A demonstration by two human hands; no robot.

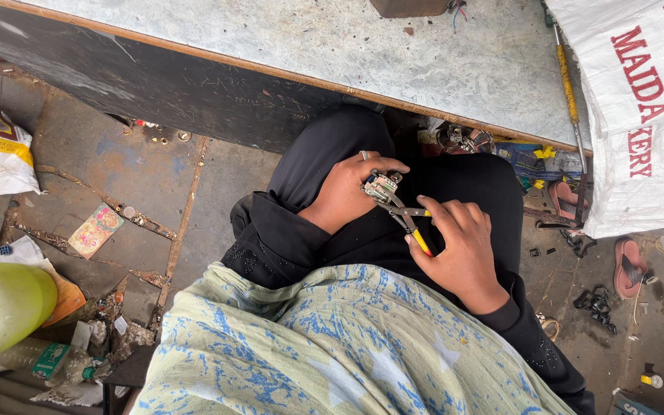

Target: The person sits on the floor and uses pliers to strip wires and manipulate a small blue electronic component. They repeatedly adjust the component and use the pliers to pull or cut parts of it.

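Yellow-handled pliers (407,217) and a small metal part (382,187), worked over a lap in black cloth.

Left hand (349,192) clenched around the small metal part, a ring on one finger; right hand (461,247) grasping the pliers' handles, tips touching the part. Grey bench (332,38) above, white printed sack (639,107) at right, pale blue-patterned scarf (347,346) below, cracked floor (132,177) at left.

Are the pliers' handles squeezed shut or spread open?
Spread: the pliers show two handles diverging under the right hand.
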